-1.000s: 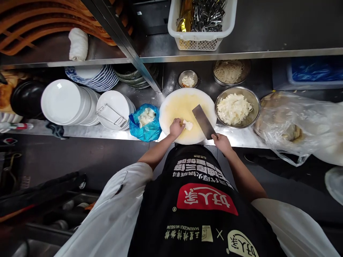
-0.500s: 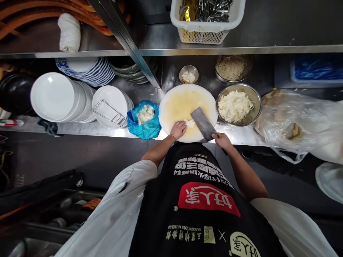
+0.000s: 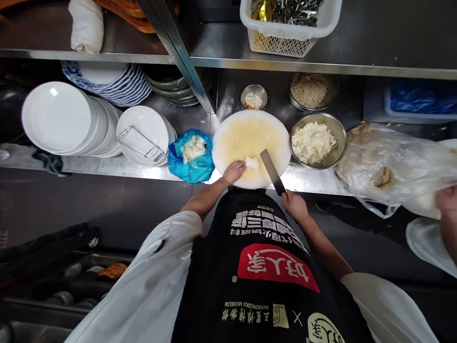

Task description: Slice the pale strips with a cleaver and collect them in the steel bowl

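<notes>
A broad cleaver (image 3: 273,170) is in my right hand (image 3: 295,204), whose fingers are wrapped round its handle. Its blade stands nearly on edge over the right part of the round white cutting board (image 3: 246,125). My left hand (image 3: 234,172) lies on the board's front left with its fingers stretched out. Their tips reach the edge of a small white sliced food piece (image 3: 252,163), just left of the blade. Right of the board, a metal bowl (image 3: 344,143) holds white shreds (image 3: 313,143). On its left, a blue plastic bag (image 3: 194,170) holds white pieces (image 3: 193,148).
White plates (image 3: 57,119) stand stacked at left, with a wire rack (image 3: 140,143) on a smaller stack. Behind the board are two more metal bowls of food. A shelf (image 3: 221,58) runs above. At right, another person's hand (image 3: 447,199) is beside a clear plastic bag (image 3: 385,166).
The cleaver has turned from showing its flat side to standing nearly on edge. My left hand has slid slightly left, uncovering more of the white piece. Another person's hand has appeared at right.
</notes>
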{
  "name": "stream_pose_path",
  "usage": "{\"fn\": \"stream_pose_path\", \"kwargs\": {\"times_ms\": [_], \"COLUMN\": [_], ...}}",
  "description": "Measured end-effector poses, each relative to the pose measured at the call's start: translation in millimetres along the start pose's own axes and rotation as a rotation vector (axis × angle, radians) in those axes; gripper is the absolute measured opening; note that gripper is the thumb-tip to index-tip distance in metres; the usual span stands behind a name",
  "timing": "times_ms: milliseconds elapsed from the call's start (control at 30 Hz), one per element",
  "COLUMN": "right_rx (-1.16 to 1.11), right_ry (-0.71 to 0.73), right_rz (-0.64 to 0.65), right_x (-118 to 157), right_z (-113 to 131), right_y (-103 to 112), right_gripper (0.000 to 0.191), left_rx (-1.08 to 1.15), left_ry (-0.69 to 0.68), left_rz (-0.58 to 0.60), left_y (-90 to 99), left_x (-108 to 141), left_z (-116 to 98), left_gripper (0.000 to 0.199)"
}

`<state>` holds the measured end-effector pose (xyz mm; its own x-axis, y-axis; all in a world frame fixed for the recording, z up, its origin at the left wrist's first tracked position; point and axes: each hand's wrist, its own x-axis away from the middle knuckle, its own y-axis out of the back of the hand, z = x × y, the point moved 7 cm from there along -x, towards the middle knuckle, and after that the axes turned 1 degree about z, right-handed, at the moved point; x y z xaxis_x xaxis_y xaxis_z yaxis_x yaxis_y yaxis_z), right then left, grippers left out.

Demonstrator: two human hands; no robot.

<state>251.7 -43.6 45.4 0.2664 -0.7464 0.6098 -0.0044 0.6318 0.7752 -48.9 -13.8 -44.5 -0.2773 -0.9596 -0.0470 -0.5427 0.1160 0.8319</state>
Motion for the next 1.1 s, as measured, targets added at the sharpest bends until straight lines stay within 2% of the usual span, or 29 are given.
{"fn": "stream_pose_path", "kwargs": {"times_ms": [100,200,367,533,667,800,967,1100], "right_rx": [0.004,-0.029,-0.026,-0.053,-0.025,-0.043,-0.05,-0.071], "right_ry": [0.002,-0.007,-0.04,-0.023,-0.068,-0.052,-0.081,-0.06], "right_rz": [0.011,-0.02,0.046,-0.048,0.043,-0.043,0.008,-0.07], "right_x": [15,17,18,29,31,34,37,41], "right_z": [12,23,27,33,40,49,56,67], "right_y": [-12,-15,-20,-17,-29,-30,-38,-33], "right_gripper": [0.038,0.04,0.034,0.038,0.034,0.038,0.034,0.036], "left_rx": [0.039,0.049,0.057,0.079,0.096,0.074,0.099,0.009], "left_ry": [-0.009,-0.023,-0.043,-0.101,-0.115,-0.142,-0.177,-0.218], "left_rz": [-0.015,-0.002,-0.007,-0.008,0.039,0.074,0.047,0.07], "left_y": [1.4,1.1,0.5,2.3,3.6,5.1,9.9,11.4], "left_x": [-1,0,1,2,3,4,4,6], "left_z": [-1,-2,1,4,8,9,9,9], "left_gripper": [0.025,0.027,0.027,0.027,0.026,0.027,0.026,0.026]}}
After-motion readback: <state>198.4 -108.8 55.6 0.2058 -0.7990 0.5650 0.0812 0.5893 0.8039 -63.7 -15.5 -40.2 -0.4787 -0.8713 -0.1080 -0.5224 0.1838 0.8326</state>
